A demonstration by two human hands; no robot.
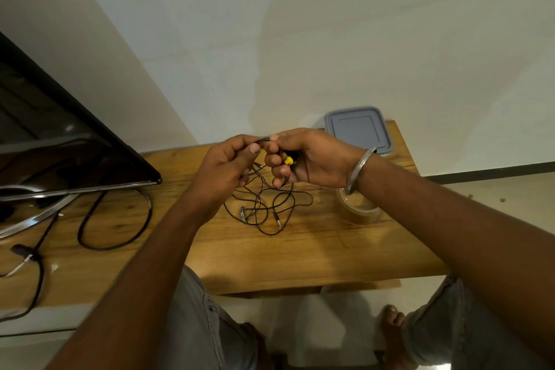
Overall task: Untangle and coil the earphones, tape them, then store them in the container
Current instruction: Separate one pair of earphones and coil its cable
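Currently my left grip (228, 165) and right grip (312, 159) are pinching one tangled earphones cable (262, 204), loops trailing onto the desk (270, 258) beside one tape roll (360, 210) and one lidded container (359, 132).

A: What's the count?
B: One counter (300, 261), one tangle of earphones (270, 207), one tape roll (360, 210), one lidded container (359, 129), one monitor (60, 144).
A: Hands?
B: Two: left hand (225, 165), right hand (315, 159), with one bangle (359, 168).
A: Yellow earbuds?
B: Only one yellow earbud (289, 160) shows.
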